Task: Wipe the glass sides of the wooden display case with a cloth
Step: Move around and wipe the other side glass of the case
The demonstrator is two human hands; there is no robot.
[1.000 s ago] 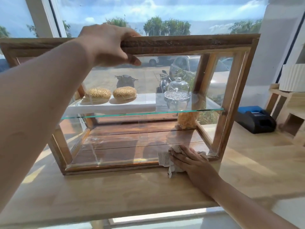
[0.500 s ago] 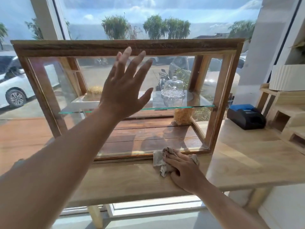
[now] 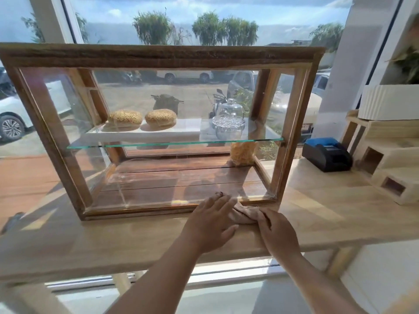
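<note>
Desk: a pale wooden top that carries the case, with a black and blue printer well off to the right; nothing on it has shifted.
Display case: stands upright on the desk in front of the window. Its top rail is bare now; a second ago the left hand was gripping it to steady the case.
Front glass: no hand or cloth touches it at this moment. A second ago the cloth was at its lower right corner.
Left grip: off the top rail, half a second ago up in the air with fingers fanned, now down flat on the left end of the cloth, fingers straight and close together, tips reaching the bottom rail.
Right grip: has slid a little right and sits on the cloth's right end, fingers looking curled over it and bunching it.
Cloth: a beige twist lying on the desk against the bottom rail, between the two hands and under both.
Meaning: wiping of the front pane looks paused. With both hands on the cloth, my guess is it is being regathered or refolded before another pane. The case now stands unsteadied.
</note>
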